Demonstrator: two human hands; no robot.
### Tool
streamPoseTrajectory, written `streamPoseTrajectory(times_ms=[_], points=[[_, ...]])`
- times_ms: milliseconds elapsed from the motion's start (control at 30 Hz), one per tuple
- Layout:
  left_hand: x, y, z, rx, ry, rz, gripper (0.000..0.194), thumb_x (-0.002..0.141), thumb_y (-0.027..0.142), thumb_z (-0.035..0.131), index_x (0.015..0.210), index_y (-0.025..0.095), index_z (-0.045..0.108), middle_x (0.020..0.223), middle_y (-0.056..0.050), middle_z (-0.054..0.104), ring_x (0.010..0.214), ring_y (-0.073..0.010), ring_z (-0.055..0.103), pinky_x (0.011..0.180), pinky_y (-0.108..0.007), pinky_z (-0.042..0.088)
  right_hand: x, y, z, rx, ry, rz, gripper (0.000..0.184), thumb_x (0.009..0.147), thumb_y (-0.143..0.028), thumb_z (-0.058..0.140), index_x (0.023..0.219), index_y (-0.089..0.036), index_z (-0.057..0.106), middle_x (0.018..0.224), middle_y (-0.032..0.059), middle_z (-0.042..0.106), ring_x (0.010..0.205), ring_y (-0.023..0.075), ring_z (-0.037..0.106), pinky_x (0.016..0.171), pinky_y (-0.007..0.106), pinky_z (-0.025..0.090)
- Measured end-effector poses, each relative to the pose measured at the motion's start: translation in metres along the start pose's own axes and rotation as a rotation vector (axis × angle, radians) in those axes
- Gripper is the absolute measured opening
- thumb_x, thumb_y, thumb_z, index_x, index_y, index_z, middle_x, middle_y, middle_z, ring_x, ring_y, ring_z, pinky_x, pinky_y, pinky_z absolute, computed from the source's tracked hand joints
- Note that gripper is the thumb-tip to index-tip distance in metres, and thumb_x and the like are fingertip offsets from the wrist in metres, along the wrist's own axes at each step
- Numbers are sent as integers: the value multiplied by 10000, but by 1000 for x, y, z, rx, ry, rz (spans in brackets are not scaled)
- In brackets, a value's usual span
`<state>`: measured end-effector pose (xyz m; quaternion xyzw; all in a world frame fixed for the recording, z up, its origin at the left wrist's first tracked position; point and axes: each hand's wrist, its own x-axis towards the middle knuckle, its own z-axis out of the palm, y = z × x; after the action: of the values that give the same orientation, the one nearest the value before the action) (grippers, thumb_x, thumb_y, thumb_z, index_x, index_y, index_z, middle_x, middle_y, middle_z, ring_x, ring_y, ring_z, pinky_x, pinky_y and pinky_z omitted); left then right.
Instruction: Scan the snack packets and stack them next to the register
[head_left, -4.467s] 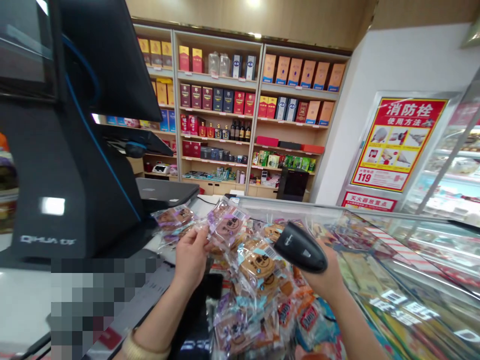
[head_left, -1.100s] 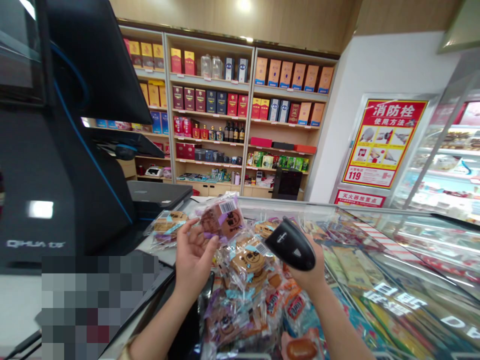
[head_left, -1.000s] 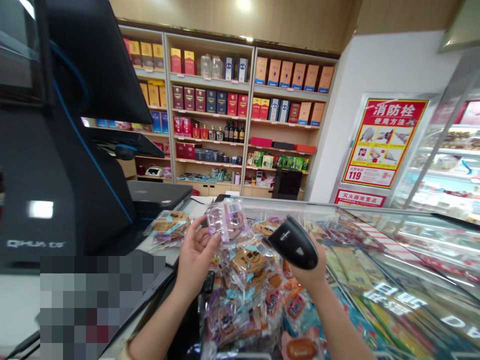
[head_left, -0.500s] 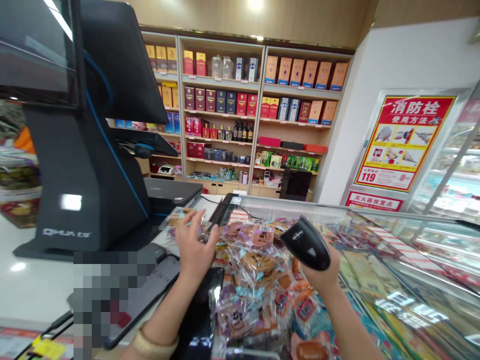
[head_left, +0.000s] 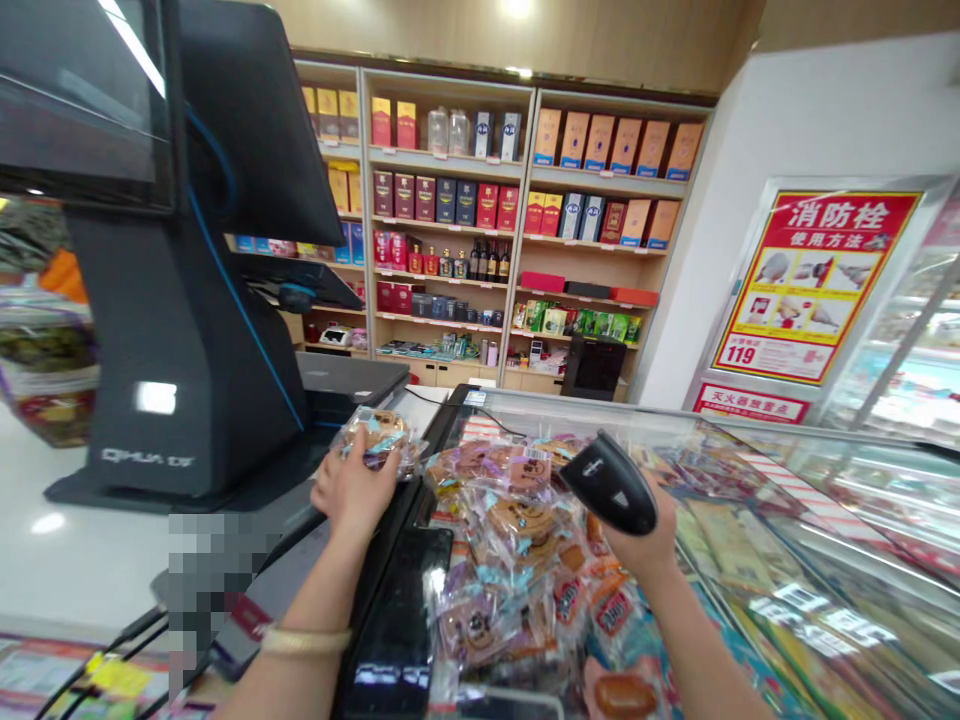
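My left hand (head_left: 358,492) has its fingers curled onto a small stack of clear-wrapped round brown biscuits (head_left: 384,432) with blue and purple print. That stack lies at the left, beside the black base of the till (head_left: 210,340). In my right hand (head_left: 646,540) is a black barcode scanner (head_left: 611,483), tilted up to the left above the glass-topped counter. Between my hands spreads a heap of similar wrapped biscuits (head_left: 519,518). Nearer to me lie packets with sausage-like pieces (head_left: 624,694).
A dark phone-like slab (head_left: 401,610) lies between my left forearm and the heap. Cables (head_left: 112,645) run along the counter at lower left. A glass display case (head_left: 795,530) fills the right. Shelves of boxes and bottles (head_left: 450,200) stand behind.
My left hand has moved slightly down and left, and its spread fingers have closed onto the wrapped biscuits. The scanner stays almost where it was in my right hand.
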<state>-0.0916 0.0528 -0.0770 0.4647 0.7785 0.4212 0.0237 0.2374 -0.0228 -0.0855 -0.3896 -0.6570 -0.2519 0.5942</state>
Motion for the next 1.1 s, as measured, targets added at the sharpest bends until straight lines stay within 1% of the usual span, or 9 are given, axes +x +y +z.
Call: streamPoseTrajectory(times_ms=[167, 267, 367, 567, 700, 833, 967, 1033, 1100], points=[[-8, 4, 2, -50, 214, 212, 686, 800, 422, 615, 1420, 179, 449, 1454, -186, 447, 1342, -347, 410, 1100, -543, 282, 4, -3, -1, -8, -20, -14, 245, 731, -368, 634, 913, -204, 621, 756, 51, 694, 681, 242, 673, 604, 360, 543], [-8, 2, 3, -228, 261, 343, 745, 784, 373, 646, 1457, 179, 392, 1455, -171, 437, 1313, -310, 462, 1061, -440, 395, 8, -6, -2, 12, -20, -7, 231, 731, -358, 633, 906, -207, 627, 737, 44, 689, 664, 236, 668, 609, 355, 540], [-10, 3, 1, -378, 346, 550, 749, 804, 341, 656, 1473, 167, 367, 1392, -174, 486, 1277, -287, 507, 1011, -374, 470, 12, -11, -3, 17, -3, -31, 253, 738, -341, 630, 949, -202, 633, 767, 49, 705, 667, 237, 674, 614, 353, 541], [-34, 24, -14, -412, 579, 994, 815, 786, 190, 726, 1496, 240, 329, 1333, -149, 560, 1203, -267, 581, 1010, -393, 498, 18, -23, -6, 59, -30, -51, 194, 739, -333, 624, 888, -210, 647, 723, 45, 690, 641, 228, 659, 588, 328, 516], [-51, 35, -20, -386, 613, 1197, 836, 766, 96, 734, 1486, 246, 336, 1305, -149, 591, 1136, -238, 631, 916, -341, 561, 20, -32, -5, 86, -118, -21, 242, 746, -375, 562, 882, -203, 664, 744, 62, 695, 692, 241, 668, 633, 350, 523], [-61, 39, -18, -388, 582, 1237, 815, 787, 75, 708, 1482, 260, 326, 1298, -127, 606, 1090, -212, 660, 851, -311, 593, 23, -39, -4, 75, -200, 16, 174, 745, -353, 555, 783, -214, 654, 710, 52, 677, 671, 219, 648, 605, 325, 499], [-65, 38, -14, -433, 548, 1224, 797, 793, 97, 707, 1472, 295, 341, 1329, -108, 595, 1090, -221, 664, 870, -328, 591, 24, -40, -4, 82, -214, 23, 162, 742, -343, 556, 771, -217, 654, 705, 43, 679, 644, 206, 639, 588, 312, 487], [-66, 37, -12, -490, 509, 1158, 792, 780, 129, 727, 1463, 303, 367, 1341, -109, 587, 1143, -249, 637, 916, -366, 573, 23, -37, -4, 92, -178, 27, 192, 738, -347, 553, 820, -214, 665, 711, 40, 686, 637, 205, 644, 592, 317, 495], [-66, 38, -9, -618, 405, 970, 784, 775, 204, 745, 1464, 287, 380, 1377, -123, 554, 1210, -276, 591, 939, -381, 560, 20, -32, -4, 102, -124, 44, 240, 726, -359, 564, 878, -208, 673, 729, 42, 697, 647, 213, 654, 613, 331, 512]])
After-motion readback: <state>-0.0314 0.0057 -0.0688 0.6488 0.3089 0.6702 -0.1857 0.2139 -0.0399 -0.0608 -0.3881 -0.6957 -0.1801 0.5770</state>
